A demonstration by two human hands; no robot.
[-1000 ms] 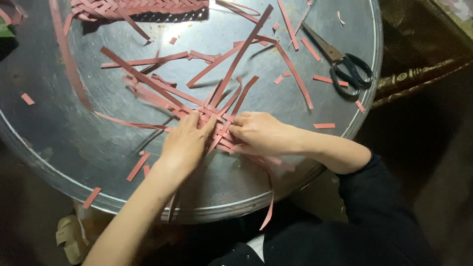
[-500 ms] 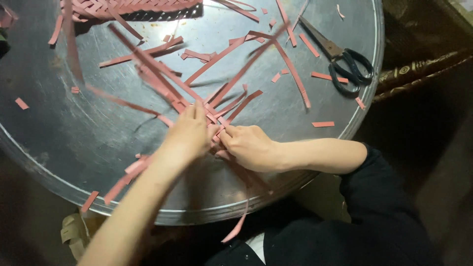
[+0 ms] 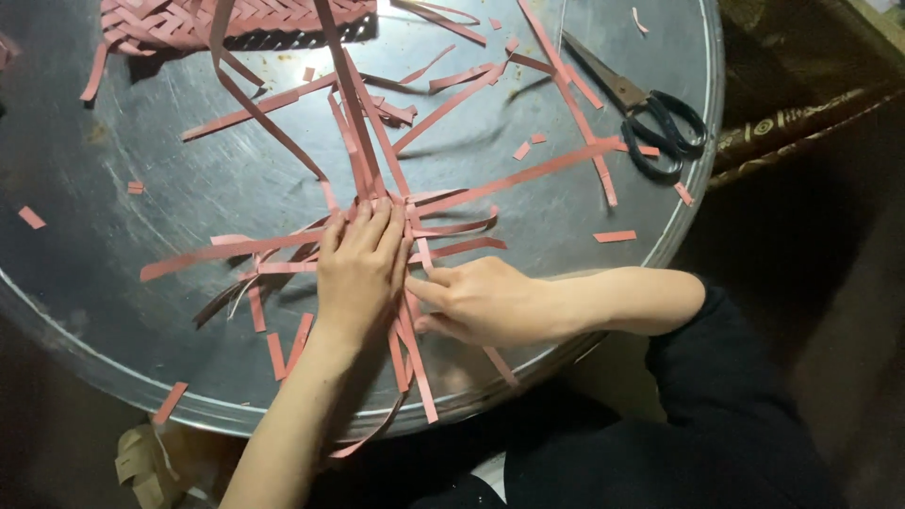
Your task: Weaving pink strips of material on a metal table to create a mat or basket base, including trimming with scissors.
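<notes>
A loose weave of long pink paper strips (image 3: 443,203) lies on a round metal tray table (image 3: 113,311). My left hand (image 3: 363,269) rests flat on the crossing point of the strips, fingers together, pressing them down. Right beside it, my right hand (image 3: 481,302) touches the same crossing with its fingertips closed on a strip near the left hand's edge. Several strips fan out from under the hands, some rising toward the far side, some hanging over the near rim.
A woven pink mat (image 3: 236,19) lies at the far edge of the tray. Black-handled scissors (image 3: 650,118) lie at the far right near the rim. Short pink offcuts (image 3: 615,236) are scattered about. Crumpled brown paper (image 3: 141,462) sits below the table.
Both hands have stayed on the crossing while the bundle of strips turned; the long strips now point more toward the far side. My left hand has flattened onto the weave.
</notes>
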